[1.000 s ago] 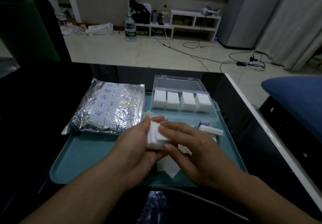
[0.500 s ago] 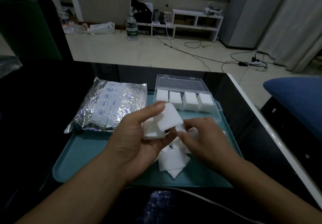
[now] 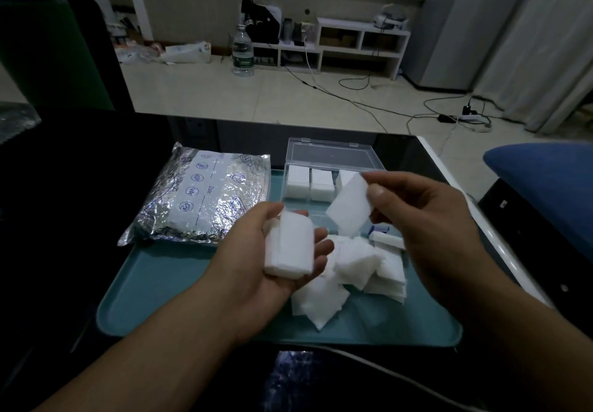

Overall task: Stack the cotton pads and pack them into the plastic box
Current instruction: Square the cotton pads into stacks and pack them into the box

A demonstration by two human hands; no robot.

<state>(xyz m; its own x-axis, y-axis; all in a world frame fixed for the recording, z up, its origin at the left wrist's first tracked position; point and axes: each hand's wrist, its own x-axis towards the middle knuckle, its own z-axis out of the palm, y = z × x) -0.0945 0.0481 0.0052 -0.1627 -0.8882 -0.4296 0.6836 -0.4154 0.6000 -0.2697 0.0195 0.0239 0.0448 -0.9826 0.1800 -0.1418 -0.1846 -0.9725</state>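
1. Head view, the only one I have. My left hand (image 3: 256, 260) lies palm up at 7 o'clock of the clear plastic box (image 3: 330, 167), fingers curled round a stack of cotton pads (image 3: 288, 248).
2. My right hand (image 3: 426, 219) pinches a single cotton pad (image 3: 349, 209) between thumb and fingertips, hanging tilted in front of the box's right end.
3. What has changed: half a second ago the right hand was down among the loose pads (image 3: 353, 267) on the teal tray (image 3: 160, 283); now it is lifted clear with one pad, just at 2 o'clock of the stack and not touching it.
4. I read this as one more pad picked and about to go on top of the stack; the stacking goes on, and packing has not started for this bundle.
5. The box stands open at the tray's 12 o'clock edge, its back row holding white bundles; the near row looks unfilled, though I cannot be sure.
6. A foil bag (image 3: 199, 196) lies at 9 o'clock of the box, on the tray's far left; the tray sits on the dark surface (image 3: 64, 187).
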